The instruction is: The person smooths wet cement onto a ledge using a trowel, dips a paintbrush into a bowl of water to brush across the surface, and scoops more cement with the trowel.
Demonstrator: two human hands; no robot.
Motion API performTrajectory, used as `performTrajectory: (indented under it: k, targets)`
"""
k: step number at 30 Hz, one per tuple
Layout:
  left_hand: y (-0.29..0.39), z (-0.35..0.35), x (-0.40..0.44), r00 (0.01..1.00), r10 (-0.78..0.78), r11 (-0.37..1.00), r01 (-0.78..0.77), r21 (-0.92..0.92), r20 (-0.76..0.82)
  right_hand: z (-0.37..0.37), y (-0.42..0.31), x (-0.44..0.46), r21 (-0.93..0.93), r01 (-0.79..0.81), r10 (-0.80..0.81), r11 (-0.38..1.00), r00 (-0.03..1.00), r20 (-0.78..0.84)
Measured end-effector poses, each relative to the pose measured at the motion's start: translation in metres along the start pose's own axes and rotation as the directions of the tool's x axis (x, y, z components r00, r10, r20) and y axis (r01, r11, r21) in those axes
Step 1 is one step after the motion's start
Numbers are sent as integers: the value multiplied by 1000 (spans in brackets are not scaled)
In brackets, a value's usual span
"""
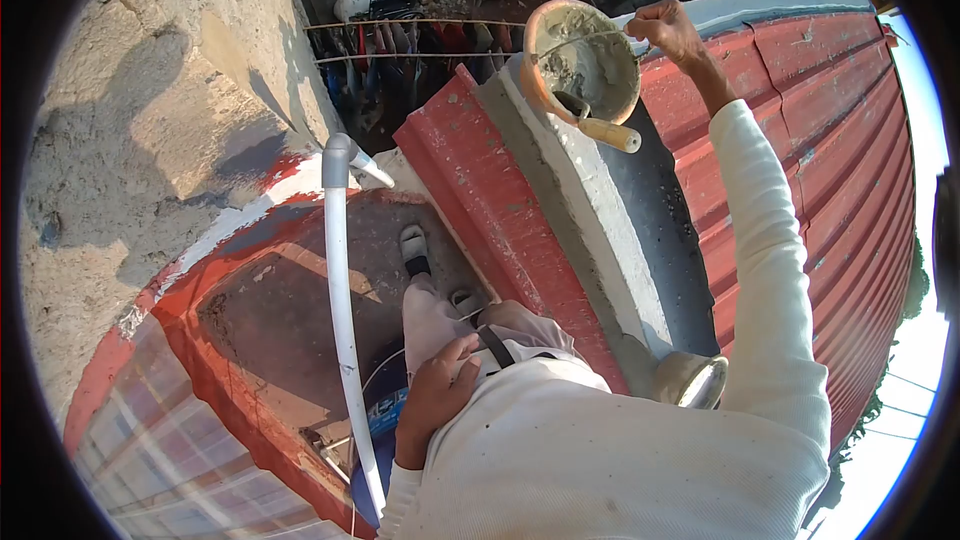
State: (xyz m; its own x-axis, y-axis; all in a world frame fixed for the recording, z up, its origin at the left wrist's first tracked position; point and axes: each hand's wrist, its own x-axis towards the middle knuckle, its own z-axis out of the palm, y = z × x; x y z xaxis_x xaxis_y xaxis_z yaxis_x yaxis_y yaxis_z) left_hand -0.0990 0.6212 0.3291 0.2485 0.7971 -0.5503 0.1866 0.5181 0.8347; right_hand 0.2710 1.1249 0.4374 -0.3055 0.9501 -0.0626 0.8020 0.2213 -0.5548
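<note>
My right hand (668,28) is closed on the thin wire handle of an orange bucket (535,65), at the bucket's rim. Wet grey mortar (590,55) lies inside. A trowel (610,134) rests in it, its wooden grip sticking out over the near rim. The bucket is above the top of the low plastered wall (600,210); whether it touches the wall I cannot tell. My left hand (437,398) lies against the front of my clothes at the waist, fingers loosely bent and slightly apart, with nothing visible in it.
A second bucket (675,377) stands on the wall near my right side. Red metal roofing (800,160) spreads to the right. A white pipe (342,300) with a grey elbow rises at my left, beside a rough wall (120,140). Hanging clothes (400,50) are far below.
</note>
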Motion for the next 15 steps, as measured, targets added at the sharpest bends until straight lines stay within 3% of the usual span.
performTrajectory:
  k: [3,7,8,11,12,15]
  targets:
    - [16,-10,12,997,40,999,-40,2,67,0,5,26,52,-74,72,996,997,29]
    - [30,-22,33,986,66,998,-69,11,155,-4,13,59,20,10,-12,1000,998,65]
    - [33,-25,37,982,63,998,-66,7,181,2,18,67,-103,111,-114,988,993,-19]
    - [38,-33,49,967,77,997,-76,-14,242,20,-28,62,-614,-74,-155,786,937,-312]
    - [41,-37,51,967,82,997,-79,-19,243,20,-31,63,-645,-64,-191,762,929,-318]
    - [59,-55,58,964,103,994,-96,-42,245,20,-46,36,-459,2,-91,889,981,-173]
